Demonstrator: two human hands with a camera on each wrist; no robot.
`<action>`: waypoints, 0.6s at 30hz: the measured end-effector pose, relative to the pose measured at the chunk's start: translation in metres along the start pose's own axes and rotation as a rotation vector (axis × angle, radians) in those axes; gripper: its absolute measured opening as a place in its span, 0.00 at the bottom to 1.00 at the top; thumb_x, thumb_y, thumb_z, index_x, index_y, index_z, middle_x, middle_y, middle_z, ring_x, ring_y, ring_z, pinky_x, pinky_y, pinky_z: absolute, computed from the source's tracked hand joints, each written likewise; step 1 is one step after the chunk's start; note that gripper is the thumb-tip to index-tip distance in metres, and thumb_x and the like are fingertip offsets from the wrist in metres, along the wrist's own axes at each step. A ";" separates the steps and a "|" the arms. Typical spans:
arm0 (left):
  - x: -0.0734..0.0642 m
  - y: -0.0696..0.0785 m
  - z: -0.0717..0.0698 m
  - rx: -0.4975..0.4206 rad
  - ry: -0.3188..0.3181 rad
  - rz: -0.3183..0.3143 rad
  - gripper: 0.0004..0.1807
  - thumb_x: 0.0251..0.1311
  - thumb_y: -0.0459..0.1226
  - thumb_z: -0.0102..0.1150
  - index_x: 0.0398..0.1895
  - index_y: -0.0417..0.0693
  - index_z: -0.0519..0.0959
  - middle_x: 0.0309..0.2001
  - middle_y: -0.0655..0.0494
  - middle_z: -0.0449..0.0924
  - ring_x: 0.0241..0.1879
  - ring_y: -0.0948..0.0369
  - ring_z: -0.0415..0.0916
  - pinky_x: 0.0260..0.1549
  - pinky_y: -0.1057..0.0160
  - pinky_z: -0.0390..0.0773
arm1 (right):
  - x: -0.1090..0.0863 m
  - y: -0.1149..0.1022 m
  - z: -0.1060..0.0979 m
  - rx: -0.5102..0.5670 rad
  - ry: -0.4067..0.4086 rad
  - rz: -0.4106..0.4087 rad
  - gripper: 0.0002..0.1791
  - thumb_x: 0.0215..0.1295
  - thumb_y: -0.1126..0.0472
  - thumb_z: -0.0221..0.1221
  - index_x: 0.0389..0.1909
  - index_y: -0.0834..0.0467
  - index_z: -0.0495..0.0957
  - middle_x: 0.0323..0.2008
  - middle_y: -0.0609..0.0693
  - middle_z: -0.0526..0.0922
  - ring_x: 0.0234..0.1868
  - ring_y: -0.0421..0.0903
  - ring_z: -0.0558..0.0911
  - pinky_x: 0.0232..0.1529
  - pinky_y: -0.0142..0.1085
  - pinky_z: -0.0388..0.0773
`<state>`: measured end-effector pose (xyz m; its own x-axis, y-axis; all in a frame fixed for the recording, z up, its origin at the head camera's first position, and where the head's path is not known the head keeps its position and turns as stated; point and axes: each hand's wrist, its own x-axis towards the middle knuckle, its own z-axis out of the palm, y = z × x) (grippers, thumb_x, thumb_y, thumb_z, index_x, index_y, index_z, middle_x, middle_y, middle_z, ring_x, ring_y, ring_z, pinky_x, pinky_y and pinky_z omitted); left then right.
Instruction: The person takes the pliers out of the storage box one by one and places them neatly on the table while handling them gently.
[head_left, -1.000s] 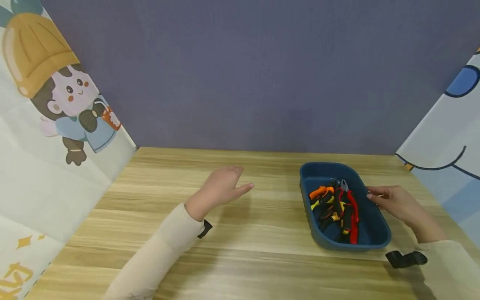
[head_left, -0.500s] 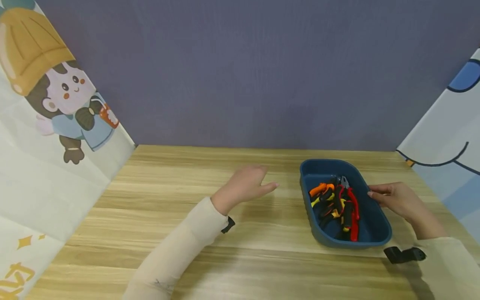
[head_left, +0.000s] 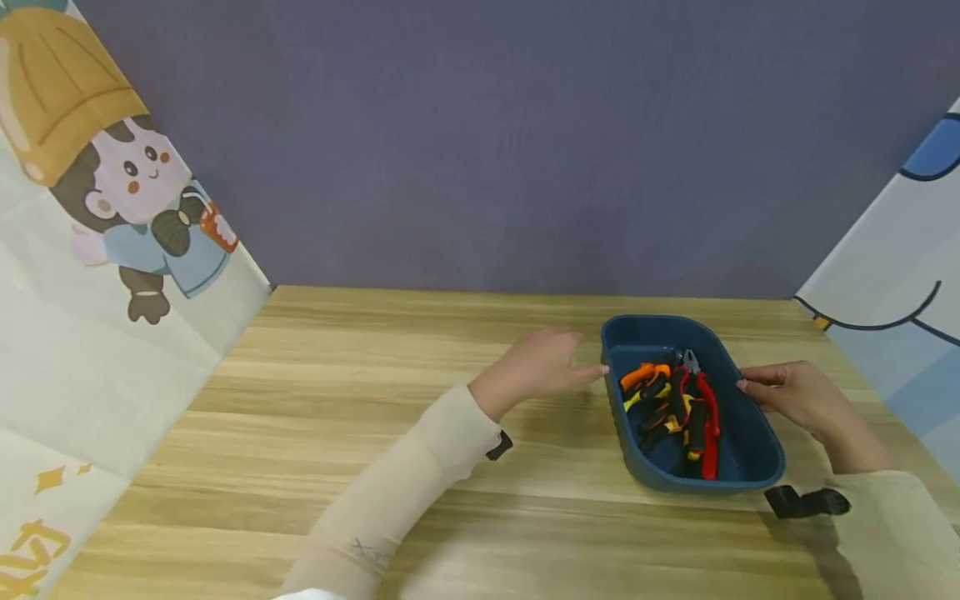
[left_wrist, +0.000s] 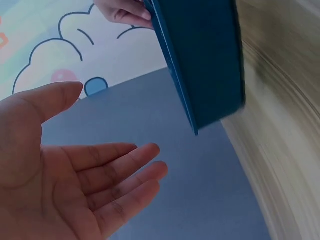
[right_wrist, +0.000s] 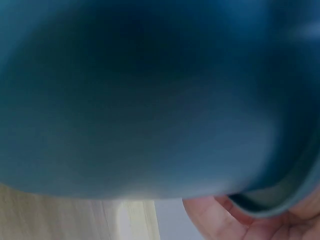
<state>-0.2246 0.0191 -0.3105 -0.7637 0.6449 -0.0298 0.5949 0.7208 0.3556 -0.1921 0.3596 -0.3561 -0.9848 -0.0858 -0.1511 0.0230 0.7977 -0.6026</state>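
A dark blue plastic basin [head_left: 750,454] stands at the right of the head view, holding several pliers. One pair of pliers [head_left: 708,412] has red handles and bare metal jaws at the top; orange handles [head_left: 641,375] and black-and-yellow handles [head_left: 696,429] lie heaped beside it. My right hand [head_left: 798,400] pinches the basin's right rim between thumb and fingers. My left hand [head_left: 536,367] hovers beside the left rim, thumb tip overlapping it in the head view. In the left wrist view, the fingers [left_wrist: 115,170] are spread and hold nothing, with a gap to the basin wall [left_wrist: 210,60].
A wood-grain table [head_left: 300,417] lies under everything. A grey-blue panel [head_left: 510,150] rises along its back edge. White sheets printed with cartoons, including a figure in a yellow hat [head_left: 120,175], stand on both sides.
My left hand has moved right across the table, up to the basin's left rim. The right hand has kept its pinch on the right rim, and the basin has stayed in place.
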 end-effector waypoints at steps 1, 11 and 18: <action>0.002 0.002 0.001 -0.006 -0.003 0.002 0.31 0.66 0.56 0.47 0.60 0.42 0.73 0.64 0.51 0.69 0.62 0.57 0.67 0.59 0.60 0.67 | 0.000 0.001 -0.001 -0.002 -0.002 0.002 0.28 0.72 0.56 0.49 0.58 0.78 0.65 0.51 0.76 0.72 0.38 0.59 0.84 0.37 0.47 0.80; 0.028 0.027 0.006 -0.001 -0.106 0.035 0.24 0.66 0.56 0.46 0.43 0.47 0.78 0.40 0.55 0.79 0.27 0.66 0.70 0.31 0.69 0.70 | 0.000 0.003 0.000 0.009 0.015 0.016 0.29 0.71 0.55 0.50 0.58 0.77 0.66 0.52 0.76 0.72 0.37 0.58 0.84 0.36 0.44 0.80; 0.044 0.037 0.008 -0.043 -0.147 0.021 0.23 0.65 0.57 0.47 0.30 0.48 0.75 0.24 0.59 0.69 0.19 0.66 0.64 0.22 0.69 0.66 | 0.000 0.001 0.001 0.010 0.021 0.003 0.28 0.71 0.56 0.51 0.57 0.78 0.66 0.52 0.77 0.71 0.37 0.57 0.84 0.35 0.42 0.81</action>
<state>-0.2344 0.0761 -0.3064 -0.7045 0.6921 -0.1569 0.5966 0.6973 0.3971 -0.1924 0.3596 -0.3570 -0.9881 -0.0709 -0.1363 0.0273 0.7917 -0.6103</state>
